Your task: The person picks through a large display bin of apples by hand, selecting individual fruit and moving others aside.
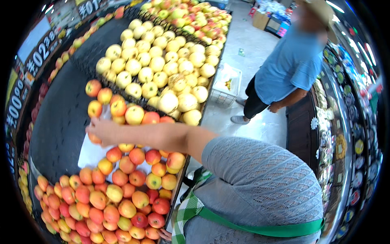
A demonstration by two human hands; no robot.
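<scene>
Right hand [99,132] reaching over the apples
Fingers curled on a red apple [94,139]; neighbours just below might roll. Left hand [164,234] grip unclear.

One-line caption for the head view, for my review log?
A right hand reaches across a display of red-orange apples, beside yellow apples, while a bystander in a blue shirt stands in the aisle.

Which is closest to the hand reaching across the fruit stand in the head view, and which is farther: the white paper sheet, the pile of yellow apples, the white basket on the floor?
From the right hand:
1. White paper sheet, directly under and below the hand.
2. Pile of yellow apples, beyond it on the stand.
3. White basket, on the floor past the stand's right edge.
</scene>
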